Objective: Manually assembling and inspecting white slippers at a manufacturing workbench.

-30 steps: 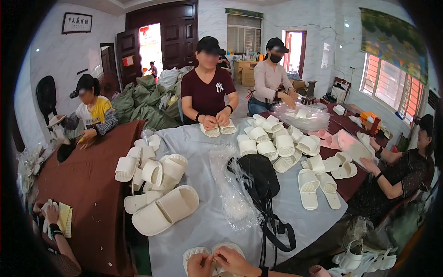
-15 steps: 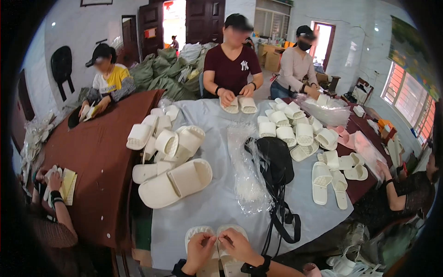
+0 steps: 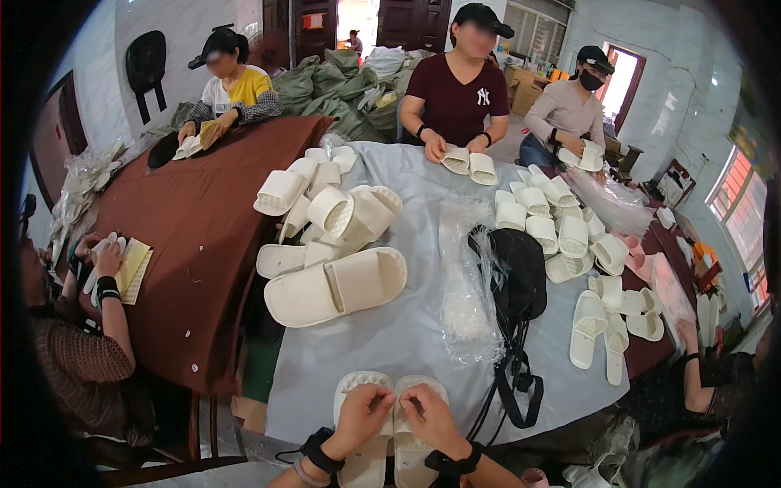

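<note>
A pair of cream slippers lies side by side at the table's near edge, the left slipper (image 3: 363,464) and the right slipper (image 3: 413,465) with toes pointing away from me. My left hand (image 3: 365,416) rests over the left slipper's strap, thumb and fingers curled into a pinch. Mirroring it, my right hand (image 3: 432,420) lies over the right slipper's strap with its fingers drawn together. The fingertips of both hands are close together above the gap between the slippers. Whatever they pinch, if anything, is too small to make out. Dark bands circle both wrists.
Piled cream slippers (image 3: 335,286) lie ahead to the left, more slippers (image 3: 573,236) to the right. Between them are clear plastic bags (image 3: 470,285) and a black bag (image 3: 511,276) with dangling straps. Co-workers handle slippers around the grey-covered table (image 3: 325,358) and brown-covered table (image 3: 179,268).
The whole view has shifted, so the table sits further right. My hands stay at the slippers, still pinched. The co-worker at the far right now holds a slipper up in both hands.
</note>
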A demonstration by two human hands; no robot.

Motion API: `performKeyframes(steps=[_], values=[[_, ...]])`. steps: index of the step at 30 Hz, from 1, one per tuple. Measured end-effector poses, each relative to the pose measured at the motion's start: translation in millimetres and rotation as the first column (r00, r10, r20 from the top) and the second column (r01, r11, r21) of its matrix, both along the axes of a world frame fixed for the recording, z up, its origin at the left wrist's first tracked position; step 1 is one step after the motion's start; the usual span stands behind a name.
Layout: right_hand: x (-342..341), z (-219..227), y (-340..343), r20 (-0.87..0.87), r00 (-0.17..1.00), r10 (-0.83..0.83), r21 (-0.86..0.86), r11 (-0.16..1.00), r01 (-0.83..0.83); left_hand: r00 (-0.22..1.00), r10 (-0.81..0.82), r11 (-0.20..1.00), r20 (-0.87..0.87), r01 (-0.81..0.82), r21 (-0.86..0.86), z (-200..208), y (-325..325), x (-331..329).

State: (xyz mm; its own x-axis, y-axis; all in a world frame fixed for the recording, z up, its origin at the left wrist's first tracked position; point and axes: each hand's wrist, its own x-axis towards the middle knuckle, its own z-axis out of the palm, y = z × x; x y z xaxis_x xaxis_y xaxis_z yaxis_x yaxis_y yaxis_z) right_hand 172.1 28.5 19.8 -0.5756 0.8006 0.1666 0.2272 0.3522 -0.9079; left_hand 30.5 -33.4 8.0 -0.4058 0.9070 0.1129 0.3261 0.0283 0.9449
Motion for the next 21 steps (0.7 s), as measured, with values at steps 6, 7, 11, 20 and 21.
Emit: performKeyframes(steps=[6,7,11,20,21], values=[[1.1,-3.5,-0.4,0.005,1.0,-0.027,0.079,0.997,0.026,0.997,-0.024,0.999,0.072,0.022,0.029,-10.2,0.5,3.6],[0.6,-3.5,-0.1,0.002,1.0,-0.023,0.078,0.997,0.023,0.99,0.007,1.0,0.143,-0.011,0.027,-11.3,0.0,4.4],[0.6,-2.9,0.3,-0.006,1.0,0.001,0.063,0.998,-0.001,0.993,-0.08,0.996,-0.086,0.077,-0.036,3.7,0.3,-2.0],[0.5,-0.6,0.7,0.0,1.0,-0.016,-0.032,0.999,0.016,0.975,-0.036,0.998,0.219,0.046,-0.041,-14.1,-0.8,-4.4],[1.2,-1.7,0.7,0.002,1.0,-0.025,-0.074,0.997,0.025,0.975,-0.044,0.997,0.22,0.058,-0.058,-12.0,-0.5,-4.9]])
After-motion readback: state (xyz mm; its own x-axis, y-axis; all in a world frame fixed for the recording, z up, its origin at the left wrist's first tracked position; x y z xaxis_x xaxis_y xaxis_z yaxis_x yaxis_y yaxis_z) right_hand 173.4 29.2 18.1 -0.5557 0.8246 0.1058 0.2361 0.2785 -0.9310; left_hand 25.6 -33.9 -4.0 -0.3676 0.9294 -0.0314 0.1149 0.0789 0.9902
